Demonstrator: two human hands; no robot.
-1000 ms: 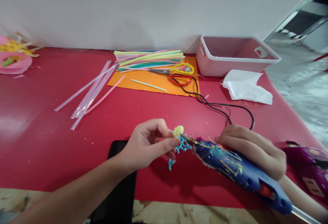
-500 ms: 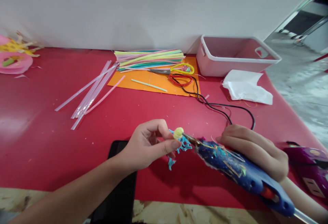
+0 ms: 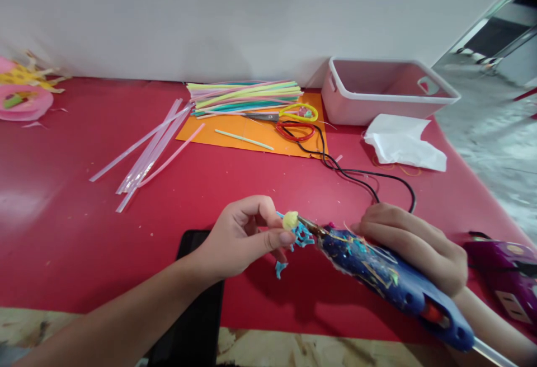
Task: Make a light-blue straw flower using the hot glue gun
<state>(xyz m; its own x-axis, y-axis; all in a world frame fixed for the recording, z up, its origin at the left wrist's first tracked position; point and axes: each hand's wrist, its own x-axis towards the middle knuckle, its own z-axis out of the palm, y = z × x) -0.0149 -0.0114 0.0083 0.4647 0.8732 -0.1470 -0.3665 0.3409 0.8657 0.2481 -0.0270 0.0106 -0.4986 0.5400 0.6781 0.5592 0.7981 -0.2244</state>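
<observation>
Between thumb and forefinger, my left hand [image 3: 247, 238] pinches a small craft piece with a pale yellow ball [image 3: 290, 220] and blue frilly strips [image 3: 302, 236] under it. One more blue bit [image 3: 281, 269] hangs below those fingers. My right hand [image 3: 415, 244] is wrapped round a blue hot glue gun [image 3: 377, 272], smeared with dried glue and coloured scraps. Its metal nozzle [image 3: 310, 226] touches the yellow ball or sits right beside it. A clear glue stick [image 3: 493, 352] pokes out of the gun's back end.
Colourful pipe cleaners [image 3: 247, 95] and scissors [image 3: 297, 112] lie on orange card [image 3: 251, 146]. Clear plastic strips [image 3: 146, 154] are at left. A pink bin [image 3: 386, 107], white paper [image 3: 405, 143] and black cord [image 3: 356, 172] are at right. A phone [image 3: 188, 322] and purple power strip [image 3: 503, 277] lie near me.
The glue gun and my right hand have shifted very slightly left. The yellow ball has moved a few pixels left and down in my left hand's pinch.
</observation>
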